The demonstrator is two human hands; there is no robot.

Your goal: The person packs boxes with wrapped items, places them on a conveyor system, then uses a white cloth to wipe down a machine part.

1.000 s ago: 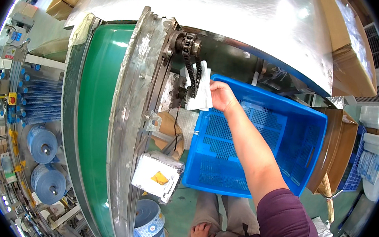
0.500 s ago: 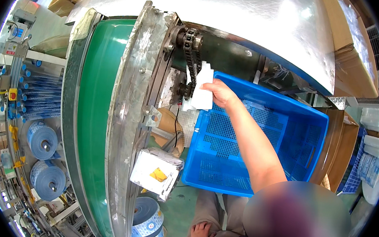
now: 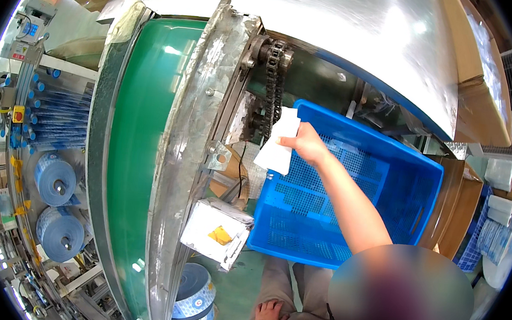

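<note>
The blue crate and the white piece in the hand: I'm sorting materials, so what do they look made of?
Blue crate: likely moulded plastic, with perforated grid walls and a slight gloss. White piece in the right hand: probably cloth or paper, matte and thin; I can't tell which.

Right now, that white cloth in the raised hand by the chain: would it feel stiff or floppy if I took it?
Probably floppy: the white cloth hangs folded from the right hand, drooping below the fingers. Likely light, since a pinch alone holds it up. It might snag on the drive chain close beside it.
</note>
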